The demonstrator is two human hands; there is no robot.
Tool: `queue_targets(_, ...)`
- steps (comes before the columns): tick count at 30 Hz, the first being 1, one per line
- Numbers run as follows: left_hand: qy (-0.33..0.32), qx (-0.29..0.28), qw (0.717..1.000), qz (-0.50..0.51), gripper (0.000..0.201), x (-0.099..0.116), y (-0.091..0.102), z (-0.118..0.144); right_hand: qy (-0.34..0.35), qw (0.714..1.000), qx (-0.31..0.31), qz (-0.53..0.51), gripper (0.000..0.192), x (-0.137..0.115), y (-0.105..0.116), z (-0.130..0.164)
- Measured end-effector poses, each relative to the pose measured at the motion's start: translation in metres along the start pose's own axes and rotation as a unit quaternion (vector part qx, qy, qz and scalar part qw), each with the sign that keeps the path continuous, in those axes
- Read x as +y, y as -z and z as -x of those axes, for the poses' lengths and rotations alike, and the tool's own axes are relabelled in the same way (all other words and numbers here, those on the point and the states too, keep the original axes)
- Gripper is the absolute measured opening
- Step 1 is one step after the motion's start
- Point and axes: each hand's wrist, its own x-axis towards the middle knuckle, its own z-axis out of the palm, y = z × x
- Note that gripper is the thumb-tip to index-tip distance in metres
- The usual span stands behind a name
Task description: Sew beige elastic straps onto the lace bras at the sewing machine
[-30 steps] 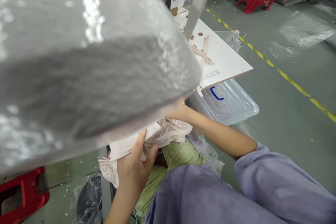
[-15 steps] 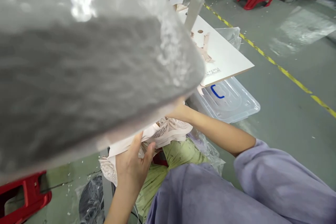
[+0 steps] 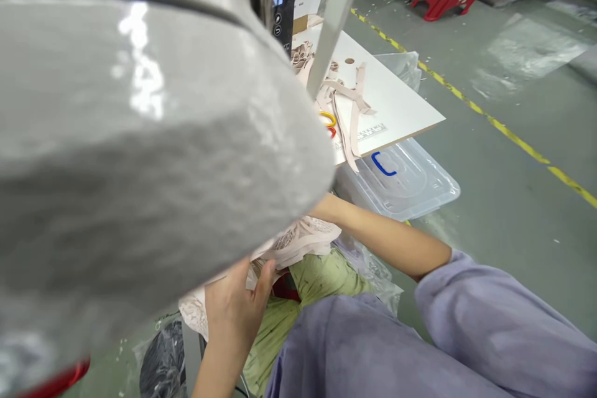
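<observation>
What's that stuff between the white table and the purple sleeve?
In the head view, a clear plastic bin lid with a blue handle sits between the white table and the purple sleeve, along with the bare forearm.

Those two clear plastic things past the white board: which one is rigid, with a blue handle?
The clear lidded bin under the board's edge; the crumpled bag behind has no handle.

You are looking at a small printed label point(image 3: 372, 132) lying on the white table point(image 3: 401, 106), but its lettering is showing too small and blurred to read.
</observation>
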Motion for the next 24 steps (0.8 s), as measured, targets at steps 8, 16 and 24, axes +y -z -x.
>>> queue_targets(8,0.013,-0.017,1.0,0.017,0.051,0.0,0.001,0.001,0.034,0.998,-0.002,0.059,0.009,0.015,-0.004,-0.002)
queue_targets(16,0.005,-0.005,1.0,0.015,0.052,0.002,0.002,-0.002,0.076,0.995,0.0,0.061,0.011,0.021,-0.003,-0.003)
queue_targets(24,0.025,0.01,1.0,-0.008,0.054,-0.001,0.0,0.004,0.094,0.995,0.033,0.025,0.004,0.028,-0.006,0.001)
